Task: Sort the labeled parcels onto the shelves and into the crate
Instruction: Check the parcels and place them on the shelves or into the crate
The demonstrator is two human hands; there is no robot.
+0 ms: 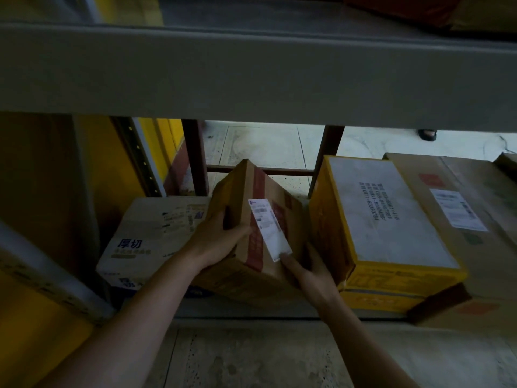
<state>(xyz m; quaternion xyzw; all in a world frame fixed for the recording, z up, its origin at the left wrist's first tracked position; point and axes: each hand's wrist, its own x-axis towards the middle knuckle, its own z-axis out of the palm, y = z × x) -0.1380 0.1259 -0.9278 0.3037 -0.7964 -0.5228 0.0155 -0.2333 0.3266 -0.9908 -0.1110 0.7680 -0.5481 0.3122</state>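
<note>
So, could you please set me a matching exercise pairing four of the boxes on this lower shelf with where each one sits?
Things:
1. brown cardboard box with white label
2. white printed carton
3. yellow box with white top
4. large brown carton with small label

Places:
A. far right of the row
B. left end, lying flat
C. tilted, held by left hand and right hand
D. just right of the held box

Pairs: 1-C, 2-B, 3-D, 4-A

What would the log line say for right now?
step: shelving | left hand and right hand: gripping tilted brown cardboard parcel | place: between white carton and yellow box
</note>
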